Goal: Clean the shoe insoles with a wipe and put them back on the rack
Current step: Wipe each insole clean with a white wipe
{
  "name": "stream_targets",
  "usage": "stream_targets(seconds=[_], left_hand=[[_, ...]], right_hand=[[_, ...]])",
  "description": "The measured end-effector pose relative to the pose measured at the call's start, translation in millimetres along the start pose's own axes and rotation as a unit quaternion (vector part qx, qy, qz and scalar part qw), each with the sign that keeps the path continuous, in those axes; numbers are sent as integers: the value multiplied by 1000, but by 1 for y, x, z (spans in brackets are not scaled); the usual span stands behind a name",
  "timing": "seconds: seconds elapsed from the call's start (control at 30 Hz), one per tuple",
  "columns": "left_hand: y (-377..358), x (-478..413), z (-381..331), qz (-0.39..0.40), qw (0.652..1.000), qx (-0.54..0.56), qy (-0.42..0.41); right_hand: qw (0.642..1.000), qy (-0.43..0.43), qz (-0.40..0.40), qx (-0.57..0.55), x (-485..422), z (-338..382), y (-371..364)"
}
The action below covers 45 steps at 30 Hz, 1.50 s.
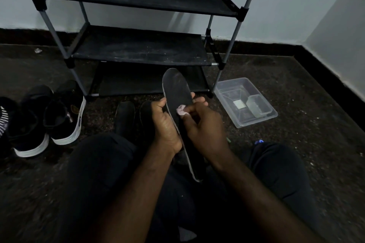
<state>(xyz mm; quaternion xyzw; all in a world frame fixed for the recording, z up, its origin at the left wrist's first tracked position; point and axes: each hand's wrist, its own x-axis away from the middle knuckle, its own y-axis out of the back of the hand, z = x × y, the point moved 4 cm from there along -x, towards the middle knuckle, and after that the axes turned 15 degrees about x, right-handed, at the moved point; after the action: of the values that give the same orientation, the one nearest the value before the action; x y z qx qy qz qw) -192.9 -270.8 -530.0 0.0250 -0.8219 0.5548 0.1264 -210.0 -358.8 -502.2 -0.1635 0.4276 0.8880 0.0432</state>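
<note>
A long black insole [176,89] with a pale edge stands nearly upright in front of me, toe end up. My left hand [165,124] grips its left edge around the middle. My right hand [203,124] pinches a small crumpled pale wipe [181,110] and presses it against the insole's dark face. The heel end of the insole reaches down over my lap. The black shoe rack [138,49] with grey poles stands just behind, its fabric shelves bare and dusty.
Black shoes with white soles [47,120] sit on the floor at the left, and a pair of dark shoes [126,116] lies just ahead of my knees. A clear plastic tub [245,102] holding a smaller container rests at the right. Walls meet at the far right.
</note>
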Motion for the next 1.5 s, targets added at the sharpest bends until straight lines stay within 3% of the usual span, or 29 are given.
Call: stream_targets(seconds=[0.07, 0.27, 0.43, 0.6, 0.8, 1.0, 1.07, 1.2, 1.37, 1.5], left_hand=[[0, 1, -1, -8, 1000, -5, 7], [6, -3, 2, -9, 1000, 14, -17], [3, -1, -2, -8, 1000, 16, -3], [4, 0, 0, -15, 999, 17, -31], [2, 2, -3, -41, 999, -1, -3], [6, -2, 2, -18, 1000, 6, -6], [7, -2, 1, -17, 1000, 17, -3], [5, 1, -2, -30, 999, 10, 6], [8, -2, 2, -27, 999, 25, -16], [9, -3, 2, -38, 999, 18, 3]], right_hand=[[999, 23, 29, -33, 6, 10, -2], [998, -64, -24, -1, -9, -17, 1], [997, 49, 58, -4, 0, 10, 1], [997, -55, -44, 36, -16, -17, 9], [995, 69, 69, 8, 0, 9, 1], [997, -74, -1, -2, -14, -23, 10], [998, -62, 21, -26, -10, -16, 6], [995, 44, 86, -39, 2, 13, -2], [998, -60, -20, 22, -20, -16, 5], [998, -6, 45, -32, -7, 5, 3]])
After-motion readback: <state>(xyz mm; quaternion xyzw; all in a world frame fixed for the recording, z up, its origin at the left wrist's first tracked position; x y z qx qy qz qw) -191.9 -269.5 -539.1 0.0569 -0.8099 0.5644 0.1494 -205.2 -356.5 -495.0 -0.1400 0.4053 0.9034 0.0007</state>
